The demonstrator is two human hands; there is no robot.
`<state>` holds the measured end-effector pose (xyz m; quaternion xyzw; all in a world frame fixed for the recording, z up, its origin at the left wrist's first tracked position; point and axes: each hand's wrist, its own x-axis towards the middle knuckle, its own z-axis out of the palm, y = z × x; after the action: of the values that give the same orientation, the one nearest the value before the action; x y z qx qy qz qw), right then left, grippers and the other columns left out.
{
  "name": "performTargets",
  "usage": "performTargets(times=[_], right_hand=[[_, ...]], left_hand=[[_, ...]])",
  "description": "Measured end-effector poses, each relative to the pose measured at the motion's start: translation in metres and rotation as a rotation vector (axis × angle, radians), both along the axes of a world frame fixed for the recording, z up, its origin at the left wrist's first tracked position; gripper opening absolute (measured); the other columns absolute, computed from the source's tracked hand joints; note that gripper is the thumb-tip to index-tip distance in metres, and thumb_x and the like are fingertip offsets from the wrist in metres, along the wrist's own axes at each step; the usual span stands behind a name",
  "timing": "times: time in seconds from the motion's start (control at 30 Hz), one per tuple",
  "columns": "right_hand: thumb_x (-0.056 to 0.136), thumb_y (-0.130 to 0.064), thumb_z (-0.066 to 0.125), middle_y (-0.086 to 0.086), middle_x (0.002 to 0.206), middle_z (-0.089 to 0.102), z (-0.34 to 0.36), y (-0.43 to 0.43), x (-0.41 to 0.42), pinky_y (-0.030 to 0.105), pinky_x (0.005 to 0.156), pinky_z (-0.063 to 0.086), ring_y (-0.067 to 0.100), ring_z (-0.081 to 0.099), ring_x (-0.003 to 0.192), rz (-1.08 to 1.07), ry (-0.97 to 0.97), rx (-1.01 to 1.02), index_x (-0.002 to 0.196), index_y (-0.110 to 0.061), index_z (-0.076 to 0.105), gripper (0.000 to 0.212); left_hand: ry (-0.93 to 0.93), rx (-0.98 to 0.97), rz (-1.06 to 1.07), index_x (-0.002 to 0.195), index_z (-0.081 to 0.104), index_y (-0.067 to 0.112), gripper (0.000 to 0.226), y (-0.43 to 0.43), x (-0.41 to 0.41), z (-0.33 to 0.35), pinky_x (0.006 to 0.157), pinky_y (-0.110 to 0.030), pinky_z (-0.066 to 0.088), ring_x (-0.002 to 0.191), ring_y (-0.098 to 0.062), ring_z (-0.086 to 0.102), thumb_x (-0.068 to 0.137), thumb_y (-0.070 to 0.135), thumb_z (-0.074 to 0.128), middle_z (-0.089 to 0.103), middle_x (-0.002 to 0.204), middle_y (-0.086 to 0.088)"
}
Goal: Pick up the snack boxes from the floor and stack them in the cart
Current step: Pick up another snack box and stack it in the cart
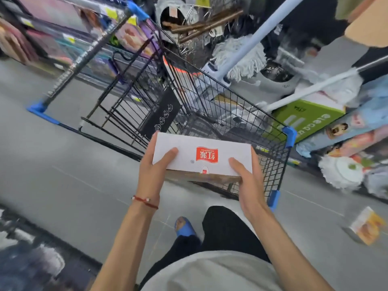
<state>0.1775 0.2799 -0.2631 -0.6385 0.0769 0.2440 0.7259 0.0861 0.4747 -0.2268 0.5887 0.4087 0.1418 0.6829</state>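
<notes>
I hold a white snack box (201,153) with a red logo flat in front of me, above the near edge of the black wire cart (212,106). My left hand (152,171) grips its left end, thumb on top. My right hand (249,181) grips its right end, thumb on top as well. Another snack box (366,225), white and orange, lies on the grey floor at the right. The cart has blue corner guards, and I cannot make out any box in its basket.
Mops (241,57) with long handles and a green carton (304,120) crowd the right side beyond the cart. Shelves of packaged goods (52,38) run along the left. My blue sandal (184,227) and dark trousers are below the box.
</notes>
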Motion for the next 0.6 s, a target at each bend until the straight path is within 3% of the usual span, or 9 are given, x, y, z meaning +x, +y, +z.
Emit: performTargets(times=[0.1,0.13,0.3,0.37,0.53,0.6], right_hand=[[0.095,-0.016,0.073,-0.008,0.137,0.069,-0.008,0.012,0.013,0.053,0.118,0.042,0.019,0.063,0.131,-0.030,0.018,-0.039,0.156,-0.032,0.044,0.069],[0.095,-0.016,0.073,-0.008,0.138,0.069,-0.009,0.015,0.018,0.053,0.119,0.041,0.019,0.063,0.131,-0.032,0.021,-0.050,0.156,-0.033,0.042,0.070],[0.093,-0.013,0.074,-0.007,0.133,0.071,-0.032,0.042,0.066,0.049,0.112,0.049,0.019,0.064,0.128,-0.061,0.049,-0.064,0.145,-0.038,0.050,0.063],[0.092,-0.011,0.074,-0.007,0.132,0.071,-0.042,0.053,0.084,0.039,0.103,0.055,0.019,0.064,0.127,-0.063,0.088,-0.055,0.142,-0.040,0.050,0.063],[0.091,-0.007,0.075,0.001,0.130,0.069,-0.063,0.072,0.114,0.023,0.083,0.059,0.014,0.069,0.115,-0.083,0.153,-0.053,0.147,-0.025,0.042,0.068],[0.090,-0.011,0.078,0.000,0.134,0.066,-0.075,0.079,0.122,0.030,0.092,0.058,0.017,0.067,0.120,-0.076,0.204,-0.069,0.147,-0.028,0.039,0.071]], left_hand=[[0.030,-0.015,-0.098,0.147,0.049,0.035,0.059,0.025,0.026,-0.010,0.095,-0.059,0.050,0.117,-0.031,0.067,0.093,0.022,0.070,0.068,0.133,-0.008],[0.040,-0.029,-0.119,0.147,0.049,0.037,0.060,0.031,0.034,-0.014,0.096,-0.058,0.049,0.116,-0.030,0.067,0.093,0.022,0.071,0.068,0.133,-0.007],[0.062,-0.069,-0.177,0.139,0.053,0.040,0.065,0.064,0.089,-0.035,0.093,-0.029,0.057,0.115,-0.016,0.068,0.087,0.010,0.076,0.072,0.124,0.008],[0.100,-0.067,-0.206,0.140,0.054,0.037,0.067,0.077,0.108,-0.044,0.095,-0.032,0.056,0.115,-0.016,0.068,0.085,0.008,0.078,0.072,0.124,0.006],[0.208,-0.070,-0.259,0.146,0.051,0.030,0.072,0.105,0.151,-0.065,0.100,-0.035,0.054,0.115,-0.018,0.067,0.083,0.014,0.080,0.072,0.123,0.002],[0.262,-0.083,-0.294,0.146,0.051,0.029,0.070,0.115,0.163,-0.078,0.101,-0.036,0.054,0.115,-0.018,0.067,0.084,0.014,0.080,0.072,0.124,0.001]])
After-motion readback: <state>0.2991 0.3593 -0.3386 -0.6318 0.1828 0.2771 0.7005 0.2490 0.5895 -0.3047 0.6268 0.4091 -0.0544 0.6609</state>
